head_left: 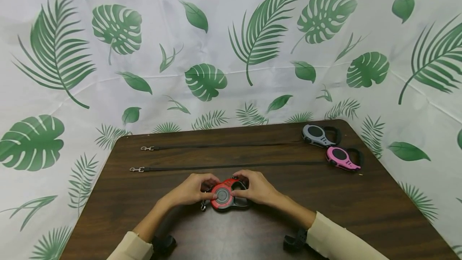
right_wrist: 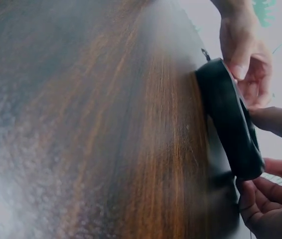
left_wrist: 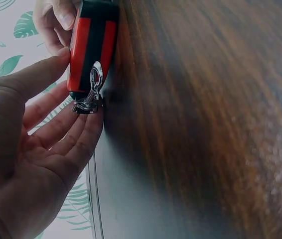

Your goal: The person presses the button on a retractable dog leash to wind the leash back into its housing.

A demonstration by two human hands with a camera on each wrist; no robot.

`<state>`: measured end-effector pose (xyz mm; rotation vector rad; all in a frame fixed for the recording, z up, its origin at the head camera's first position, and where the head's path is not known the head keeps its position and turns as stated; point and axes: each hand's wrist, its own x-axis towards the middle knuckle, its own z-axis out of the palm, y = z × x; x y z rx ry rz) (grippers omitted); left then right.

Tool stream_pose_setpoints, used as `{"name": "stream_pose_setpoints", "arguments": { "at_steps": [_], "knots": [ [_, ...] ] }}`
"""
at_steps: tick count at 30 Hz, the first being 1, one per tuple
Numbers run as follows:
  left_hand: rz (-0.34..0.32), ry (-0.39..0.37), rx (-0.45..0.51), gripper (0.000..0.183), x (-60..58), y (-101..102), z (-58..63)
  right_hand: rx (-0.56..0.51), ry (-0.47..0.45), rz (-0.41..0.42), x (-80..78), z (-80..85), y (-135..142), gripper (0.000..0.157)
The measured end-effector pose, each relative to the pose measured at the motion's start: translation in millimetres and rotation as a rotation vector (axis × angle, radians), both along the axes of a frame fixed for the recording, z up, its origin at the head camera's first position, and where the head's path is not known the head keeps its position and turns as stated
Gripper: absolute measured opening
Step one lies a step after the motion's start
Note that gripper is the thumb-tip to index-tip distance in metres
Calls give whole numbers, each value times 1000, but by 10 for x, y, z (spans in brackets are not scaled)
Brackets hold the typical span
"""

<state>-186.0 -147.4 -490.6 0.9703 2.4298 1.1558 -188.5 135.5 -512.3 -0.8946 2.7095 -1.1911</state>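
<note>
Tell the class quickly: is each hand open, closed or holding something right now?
Left hand: holding the red leash case, beside the metal clip.
Right hand: holding the same case, near its handle.

pink leash beside grey leash on a wood-grain table, leaf-patterned backdrop behind

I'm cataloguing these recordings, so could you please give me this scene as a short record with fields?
Held item: red-and-black retractable leash, with a metal clip at its left end
Left grip: holds the leash's clip end
Right grip: holds its handle end
Right side of table: pink retractable leash, with a grey-blue retractable leash just beyond
Their straps: black upper strap and lower strap, both stretched leftward
Surface: dark wood-grain table
Backdrop: white leaf-print sheet
</note>
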Motion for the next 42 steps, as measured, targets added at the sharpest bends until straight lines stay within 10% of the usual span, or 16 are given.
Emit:
{"name": "stream_pose_setpoints", "arguments": {
  "at_steps": [23,42],
  "knots": [
    [22,49,54,28,-10,-131,21,44,62,45,5,110,213,57],
    [193,177,34,27,11,-684,14,73,170,-7,-155,230,947,51]
  ]
}}
